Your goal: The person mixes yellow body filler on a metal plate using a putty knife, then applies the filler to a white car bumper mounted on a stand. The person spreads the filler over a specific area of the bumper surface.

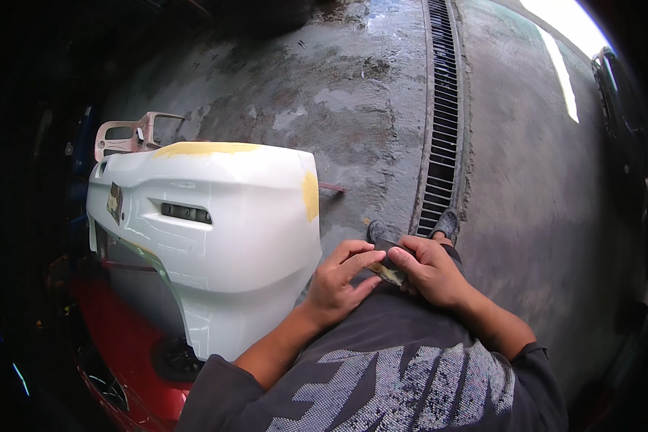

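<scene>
My left hand (344, 284) and my right hand (429, 266) are together in front of my body, both gripping a small dark sheet (387, 266) with a pale yellowish area along its lower part, perhaps sandpaper. The fingers of both hands curl round its edges and hide some of it. To the left of my hands is a large white car bumper (237, 230) with yellow patches (309, 194) on its top and right end, a slotted recess with a dark insert (186, 212), and a cut-out on its lower left.
A beige plastic chair (115, 129) stands behind the bumper, near a thin red bar (331, 187). Red bodywork (108, 324) lies low at the left. A grated drain (441, 108) runs along the concrete floor (525, 201) past my feet. A dark object (608, 93), partly cut off, is at the far right.
</scene>
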Action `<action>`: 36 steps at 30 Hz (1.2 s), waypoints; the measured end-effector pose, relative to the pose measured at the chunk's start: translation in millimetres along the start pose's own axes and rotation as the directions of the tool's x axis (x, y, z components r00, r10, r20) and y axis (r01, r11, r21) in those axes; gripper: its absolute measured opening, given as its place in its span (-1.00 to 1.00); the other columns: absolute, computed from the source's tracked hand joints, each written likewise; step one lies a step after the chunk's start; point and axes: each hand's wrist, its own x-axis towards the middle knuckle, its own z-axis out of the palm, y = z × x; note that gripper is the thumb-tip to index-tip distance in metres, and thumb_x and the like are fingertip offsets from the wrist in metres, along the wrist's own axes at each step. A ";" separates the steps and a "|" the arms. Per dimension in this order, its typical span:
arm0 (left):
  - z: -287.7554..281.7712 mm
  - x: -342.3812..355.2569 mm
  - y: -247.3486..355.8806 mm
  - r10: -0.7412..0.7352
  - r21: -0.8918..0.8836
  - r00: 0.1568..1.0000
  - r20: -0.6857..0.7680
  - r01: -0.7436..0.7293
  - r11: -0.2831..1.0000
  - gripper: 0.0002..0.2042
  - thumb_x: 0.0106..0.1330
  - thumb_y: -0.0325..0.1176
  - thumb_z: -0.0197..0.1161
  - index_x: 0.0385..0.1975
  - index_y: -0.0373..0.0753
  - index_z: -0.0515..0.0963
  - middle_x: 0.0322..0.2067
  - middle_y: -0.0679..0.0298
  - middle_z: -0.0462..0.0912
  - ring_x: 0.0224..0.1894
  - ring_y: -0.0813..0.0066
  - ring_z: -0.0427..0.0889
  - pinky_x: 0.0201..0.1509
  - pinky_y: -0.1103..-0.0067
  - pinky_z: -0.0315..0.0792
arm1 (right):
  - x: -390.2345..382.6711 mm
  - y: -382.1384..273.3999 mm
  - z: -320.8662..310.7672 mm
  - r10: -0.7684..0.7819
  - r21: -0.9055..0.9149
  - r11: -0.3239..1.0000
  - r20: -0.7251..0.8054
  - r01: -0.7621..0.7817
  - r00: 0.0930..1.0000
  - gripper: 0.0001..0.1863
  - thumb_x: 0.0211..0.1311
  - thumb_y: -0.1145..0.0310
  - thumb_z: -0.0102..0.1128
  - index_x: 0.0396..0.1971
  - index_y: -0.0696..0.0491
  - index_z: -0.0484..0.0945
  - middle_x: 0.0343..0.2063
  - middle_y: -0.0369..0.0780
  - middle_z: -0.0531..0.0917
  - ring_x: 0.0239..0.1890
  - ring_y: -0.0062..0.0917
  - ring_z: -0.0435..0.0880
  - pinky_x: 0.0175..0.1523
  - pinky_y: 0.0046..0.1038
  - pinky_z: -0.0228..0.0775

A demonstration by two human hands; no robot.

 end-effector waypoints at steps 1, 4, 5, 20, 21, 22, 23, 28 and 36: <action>1.7 -2.3 -3.2 0.005 0.041 0.999 -0.040 -0.003 0.999 -0.63 0.04 -0.58 0.59 -0.10 -0.21 0.75 -0.02 0.16 0.64 0.03 0.22 0.69 0.05 0.49 0.61 | 8.8 -1.6 -4.1 0.021 0.008 1.000 0.049 -0.021 0.999 -0.70 0.64 0.19 0.11 -0.24 0.12 0.55 -0.51 -0.35 0.61 -0.52 -0.75 0.57 -0.42 -0.62 0.39; 8.5 -2.4 -8.5 0.048 0.173 0.982 -0.183 -0.016 0.985 -0.61 0.02 -0.59 0.60 -0.08 -0.19 0.79 -0.08 0.18 0.70 0.00 0.22 0.73 -0.01 0.50 0.64 | 34.9 -4.7 -16.7 -0.063 0.035 0.998 0.201 0.057 0.978 -0.74 0.61 0.23 0.18 -0.19 0.15 0.55 -0.40 -0.33 0.65 -0.39 -0.75 0.59 -0.29 -0.63 0.43; 11.2 0.8 -6.4 0.079 0.222 0.968 -0.237 -0.025 0.975 -0.62 0.01 -0.60 0.60 -0.11 -0.19 0.80 -0.11 0.19 0.71 -0.02 0.23 0.73 -0.02 0.49 0.64 | 41.3 -8.4 -23.8 -0.041 0.071 0.997 0.259 0.024 0.965 -0.75 0.59 0.24 0.20 -0.17 0.16 0.55 -0.38 -0.34 0.65 -0.35 -0.76 0.59 -0.24 -0.63 0.43; 103.7 89.6 54.1 -0.295 -0.175 0.742 -0.602 0.238 0.955 -0.67 0.16 -0.66 0.50 -0.06 -0.32 0.68 0.08 0.12 0.66 0.11 0.26 0.70 0.13 0.43 0.64 | 102.2 -78.6 -152.9 -0.095 0.028 0.994 0.668 0.103 0.738 -0.83 0.49 0.37 0.33 -0.18 0.15 0.58 -0.35 -0.36 0.66 -0.28 -0.74 0.56 -0.11 -0.59 0.43; 109.7 94.7 56.9 -0.357 -0.319 0.720 -0.596 0.196 0.927 -0.67 0.21 -0.65 0.49 -0.01 -0.35 0.67 0.16 0.08 0.62 0.15 0.27 0.69 0.18 0.41 0.63 | 105.1 -81.7 -157.8 -0.138 -0.017 0.980 0.658 0.197 0.740 -0.83 0.48 0.38 0.34 -0.19 0.16 0.58 -0.35 -0.36 0.65 -0.28 -0.74 0.55 -0.11 -0.59 0.43; 115.5 100.8 62.3 -0.379 -0.369 0.677 -0.631 0.169 0.914 -0.65 0.25 -0.65 0.48 0.04 -0.38 0.64 0.20 0.07 0.58 0.17 0.28 0.67 0.22 0.41 0.62 | 107.2 -85.7 -161.1 -0.182 -0.062 0.955 0.648 0.290 0.739 -0.83 0.47 0.38 0.35 -0.21 0.16 0.59 -0.36 -0.36 0.65 -0.28 -0.73 0.55 -0.11 -0.59 0.42; 120.4 108.5 69.7 -0.402 -0.415 0.633 -0.662 0.137 0.899 -0.63 0.29 -0.64 0.46 0.10 -0.41 0.61 0.24 0.05 0.54 0.20 0.30 0.65 0.26 0.40 0.60 | 109.5 -89.1 -163.6 -0.229 -0.106 0.920 0.639 0.378 0.735 -0.83 0.46 0.39 0.36 -0.22 0.17 0.59 -0.36 -0.36 0.64 -0.28 -0.72 0.55 -0.10 -0.59 0.42; 134.2 130.9 77.4 -0.290 -0.192 0.586 -0.757 0.225 0.955 -0.58 0.35 -0.61 0.44 0.21 -0.40 0.58 0.19 0.08 0.60 0.18 0.33 0.66 0.28 0.47 0.59 | 121.9 -96.8 -178.3 -0.192 0.063 0.975 0.718 0.213 0.669 -0.80 0.40 0.38 0.43 -0.25 0.21 0.61 -0.36 -0.31 0.66 -0.26 -0.70 0.55 -0.11 -0.55 0.43; 147.5 127.6 80.1 -0.509 -0.590 0.554 -0.659 0.040 0.807 -0.73 0.34 -0.63 0.44 0.02 -0.42 0.65 0.01 0.17 0.72 0.05 0.52 0.68 0.16 0.58 0.60 | 122.6 -116.5 -195.0 -0.390 0.037 0.828 0.755 0.559 0.528 -0.75 0.24 0.37 0.54 -0.26 0.19 0.65 -0.36 -0.15 0.73 -0.32 -0.39 0.71 -0.18 -0.42 0.52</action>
